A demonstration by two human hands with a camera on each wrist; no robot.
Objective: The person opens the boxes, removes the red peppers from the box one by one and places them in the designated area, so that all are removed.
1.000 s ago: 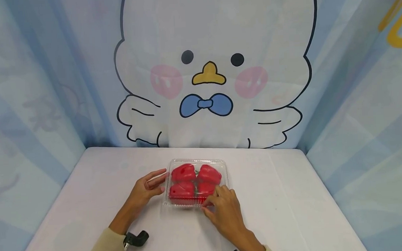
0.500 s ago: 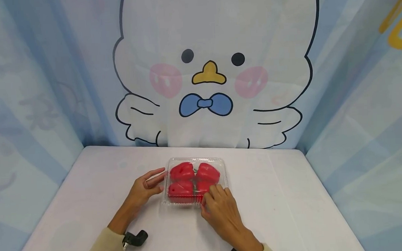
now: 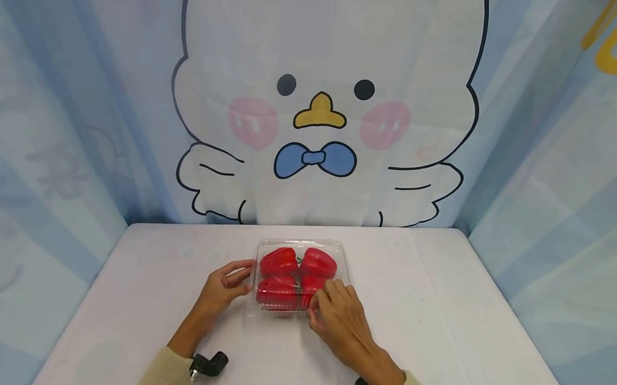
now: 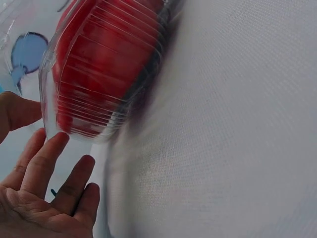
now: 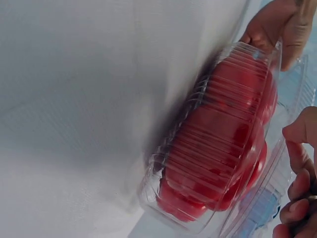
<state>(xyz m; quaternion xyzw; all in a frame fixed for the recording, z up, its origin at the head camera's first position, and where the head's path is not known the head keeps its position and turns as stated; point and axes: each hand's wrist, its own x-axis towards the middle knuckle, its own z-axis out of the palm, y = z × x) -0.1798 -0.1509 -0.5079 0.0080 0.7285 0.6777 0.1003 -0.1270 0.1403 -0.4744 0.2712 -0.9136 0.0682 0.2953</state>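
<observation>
Lid (image 3: 298, 276) has edged up from its clear box (image 5: 210, 136) of red peppers (image 3: 277, 263); right hand (image 3: 341, 320) pinching it; left hand (image 3: 221, 288) spread alongside.

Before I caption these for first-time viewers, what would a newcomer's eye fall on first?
Probably the big white cartoon bird, with its yellow beak and blue bow tie, filling the middle of the backdrop. Next, likely the four red peppers inside a clear plastic box on the white table below, with the left hand at its left side and the right hand curled at its near right corner.
</observation>
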